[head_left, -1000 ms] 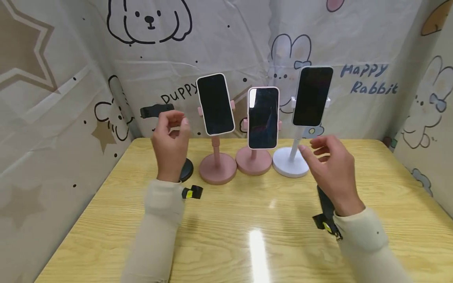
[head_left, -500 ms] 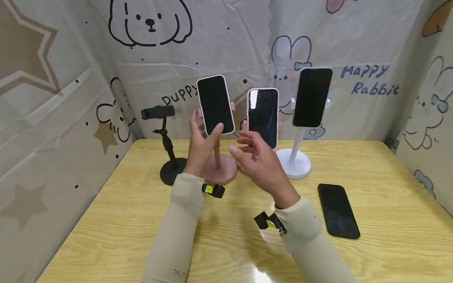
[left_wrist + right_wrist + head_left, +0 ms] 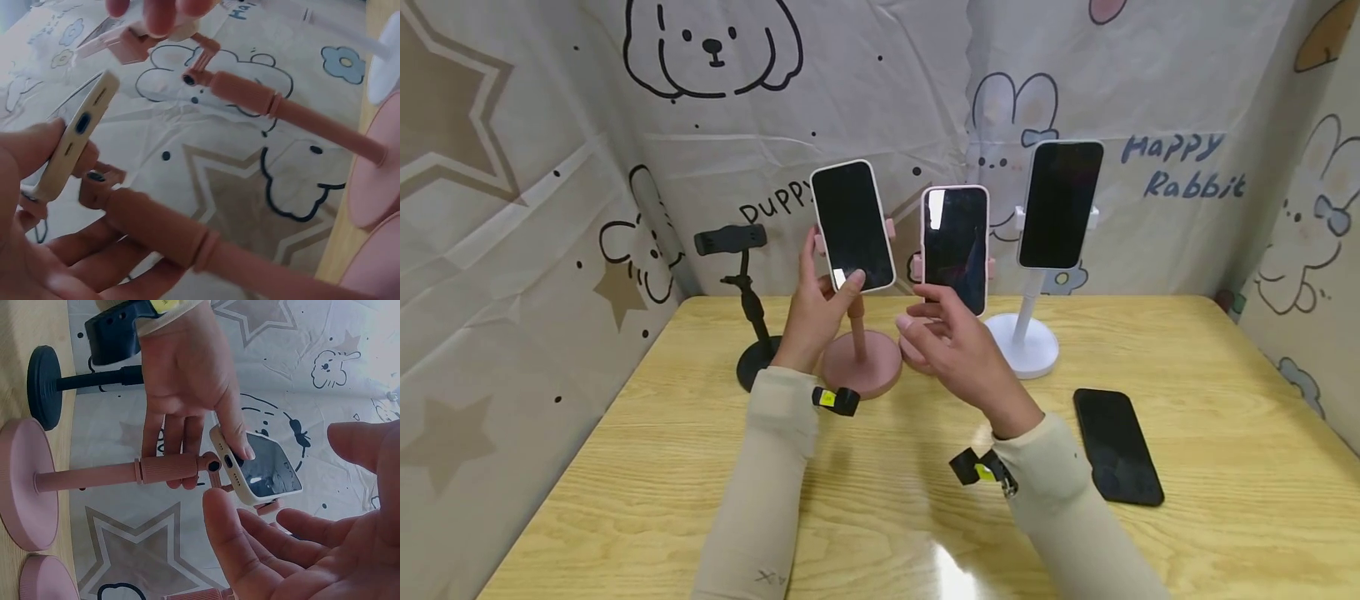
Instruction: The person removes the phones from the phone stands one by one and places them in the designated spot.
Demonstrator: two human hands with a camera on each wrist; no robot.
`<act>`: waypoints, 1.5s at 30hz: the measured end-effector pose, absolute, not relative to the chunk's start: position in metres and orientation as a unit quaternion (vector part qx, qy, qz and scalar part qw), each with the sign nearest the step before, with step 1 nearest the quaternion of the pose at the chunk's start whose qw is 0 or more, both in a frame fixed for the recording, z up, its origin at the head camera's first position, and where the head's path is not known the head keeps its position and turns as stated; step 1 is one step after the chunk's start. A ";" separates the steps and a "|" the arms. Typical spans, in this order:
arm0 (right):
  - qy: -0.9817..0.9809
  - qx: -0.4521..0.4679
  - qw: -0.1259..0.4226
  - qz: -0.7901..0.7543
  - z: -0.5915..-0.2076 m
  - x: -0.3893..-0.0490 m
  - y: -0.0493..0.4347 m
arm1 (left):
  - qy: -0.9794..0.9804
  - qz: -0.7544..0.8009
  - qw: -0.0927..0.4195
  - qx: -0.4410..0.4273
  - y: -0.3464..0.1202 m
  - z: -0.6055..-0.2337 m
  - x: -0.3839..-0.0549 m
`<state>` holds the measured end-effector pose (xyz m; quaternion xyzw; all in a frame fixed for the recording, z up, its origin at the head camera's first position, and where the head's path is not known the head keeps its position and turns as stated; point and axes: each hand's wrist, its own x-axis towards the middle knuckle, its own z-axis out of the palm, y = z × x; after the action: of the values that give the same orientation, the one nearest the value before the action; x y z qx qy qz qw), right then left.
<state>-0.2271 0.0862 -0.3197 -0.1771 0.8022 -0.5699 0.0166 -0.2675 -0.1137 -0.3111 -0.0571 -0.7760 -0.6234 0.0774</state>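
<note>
My left hand (image 3: 811, 321) holds the lower left of a white-cased phone (image 3: 852, 218), which sits tilted in the clamp of a pink phone stand (image 3: 872, 371). The thumb lies on the screen near the bottom edge. In the left wrist view the other fingers reach behind the stand's ribbed upper stem (image 3: 156, 228). To the right, my right hand (image 3: 958, 346) hovers with loosely bent fingers and nothing in them. It overlaps the lower edge of a second phone (image 3: 955, 242) in a pink case, held by another pink stand (image 3: 914, 354) that is partly hidden.
On the left stands a black phone stand (image 3: 751, 321) with no phone in its clamp. A white stand (image 3: 1030, 350) at right bears a third phone (image 3: 1062, 204). Another black phone (image 3: 1118, 446) lies flat on the wooden table (image 3: 625, 500). A printed cloth (image 3: 887, 100) hangs behind.
My left hand has moved right from before the black stand and taken hold of the white-cased phone. My right hand has come left. The phone's bottom edge sits slightly lower, with a new reflection.
</note>
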 end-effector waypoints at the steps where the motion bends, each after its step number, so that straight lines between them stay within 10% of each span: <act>1: 0.803 -0.178 0.016 -0.569 -0.319 -0.227 0.086 | -0.778 -0.621 0.074 -0.062 -0.115 -0.309 -0.267; 29: 0.765 -0.240 0.015 -0.597 -0.307 -0.219 0.092 | -0.788 -0.550 -0.132 -0.244 -0.151 -0.303 -0.249; 45: 0.794 -0.278 0.129 -0.525 -0.275 -0.192 0.127 | -0.747 -0.541 -0.232 -0.310 -0.136 -0.297 -0.237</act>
<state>-0.1919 0.1272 -0.2751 -0.2782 0.7937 -0.5253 0.1294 -0.2374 -0.1359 -0.2968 -0.3101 -0.7466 -0.5410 -0.2320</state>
